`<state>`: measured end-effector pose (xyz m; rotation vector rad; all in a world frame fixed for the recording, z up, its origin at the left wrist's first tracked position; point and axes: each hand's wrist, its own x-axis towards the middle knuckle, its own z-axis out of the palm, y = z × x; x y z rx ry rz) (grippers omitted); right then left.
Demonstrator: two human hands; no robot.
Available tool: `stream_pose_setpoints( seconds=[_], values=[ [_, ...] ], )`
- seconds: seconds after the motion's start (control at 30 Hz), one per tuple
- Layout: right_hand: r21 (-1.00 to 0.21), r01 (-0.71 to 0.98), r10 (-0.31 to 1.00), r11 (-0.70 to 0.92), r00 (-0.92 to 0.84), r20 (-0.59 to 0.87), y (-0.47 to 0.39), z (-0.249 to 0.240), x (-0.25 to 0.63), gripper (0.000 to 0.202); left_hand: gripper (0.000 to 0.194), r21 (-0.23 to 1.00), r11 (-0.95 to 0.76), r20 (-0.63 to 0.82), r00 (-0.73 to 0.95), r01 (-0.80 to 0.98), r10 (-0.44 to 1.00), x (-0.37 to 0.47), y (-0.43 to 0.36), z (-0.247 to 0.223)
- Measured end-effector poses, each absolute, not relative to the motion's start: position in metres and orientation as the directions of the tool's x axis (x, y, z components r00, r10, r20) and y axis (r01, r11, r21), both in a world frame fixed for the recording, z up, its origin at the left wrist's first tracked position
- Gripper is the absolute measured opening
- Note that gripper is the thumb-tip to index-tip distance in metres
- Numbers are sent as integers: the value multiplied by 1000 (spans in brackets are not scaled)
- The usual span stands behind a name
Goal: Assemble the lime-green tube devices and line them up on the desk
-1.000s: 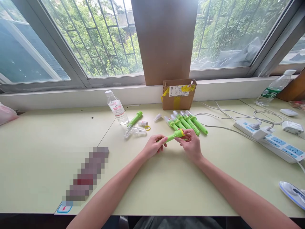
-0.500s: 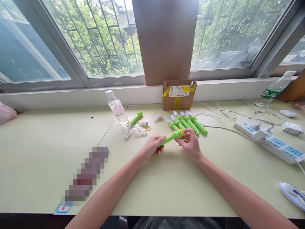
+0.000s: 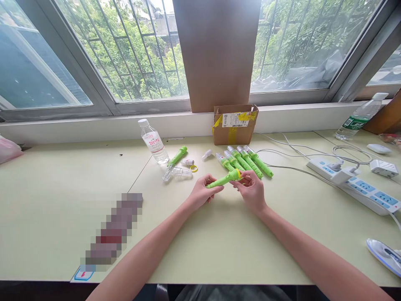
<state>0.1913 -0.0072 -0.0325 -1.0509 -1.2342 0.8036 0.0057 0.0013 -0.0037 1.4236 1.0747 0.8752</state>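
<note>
Both hands are on a green plastic tube (image 3: 221,180) with a ribbed, wider head, shaped like a small flashlight. My left hand (image 3: 203,190) is closed around its narrow end. My right hand (image 3: 250,190) pinches the yellow ring (image 3: 239,173) at the head; its fingertips partly hide it. Just beyond, several green tubes with clear tips (image 3: 246,161) lie side by side. To the left are another green tube (image 3: 178,155), clear plastic caps (image 3: 181,172), a small clear part with a red mark (image 3: 188,162) and a loose yellow ring (image 3: 194,168).
A water bottle (image 3: 153,142) and an open cardboard box (image 3: 234,127) stand at the back. On the right are a power strip (image 3: 354,184), cables, a second bottle (image 3: 359,119) and a white device (image 3: 384,255). A blurred-out object (image 3: 114,230) lies front left.
My left hand has shifted its grip on the tube, thumb now farther along it. The tube has tilted slightly, and my right hand stays at the yellow ring.
</note>
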Motion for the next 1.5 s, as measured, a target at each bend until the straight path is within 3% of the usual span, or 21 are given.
stream_pose_setpoints(
  seconds=[0.13,0.37,0.7,1.3,1.5],
  values=[
    [-941,59,920,334,196,339,-6,-34,192,46,34,989,-28,-13,276,144,961,8,1,-5],
    [-932,97,919,350,156,361,-6,-32,193,48,39,992,42,-73,273,120,959,7,1,-6],
    [-922,153,923,356,94,372,-4,-32,192,50,41,989,129,-149,378,76,914,0,6,-4],
    [-930,92,924,355,117,364,-6,-31,191,45,51,977,99,-179,478,188,860,-3,7,4],
    [-914,92,903,395,146,405,-7,-34,190,40,40,980,45,-117,385,192,915,-1,5,2]
  ],
)
